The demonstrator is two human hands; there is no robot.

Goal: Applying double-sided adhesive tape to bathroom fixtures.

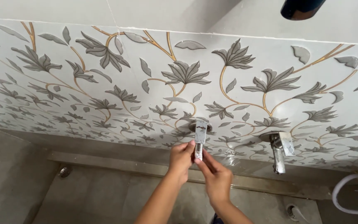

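Both hands meet at a chrome tap mounted on the floral tile wall. The left hand pinches the tap's lower spout between thumb and fingertips, closed on it. The right hand comes up from just below the tap, fingers together, their tips touching the spout end; whether it truly grips or only steadies is hard to tell.

The tap sits against its round wall flange, so it looks already seated in the wall, with the hands working at its tip or alignment. To the right of the tap, a second tap is fixed to the wall and untouched. Further right of the tap, a white hose loops from a brass fitting. Below and left of the tap, a floor drain shows.
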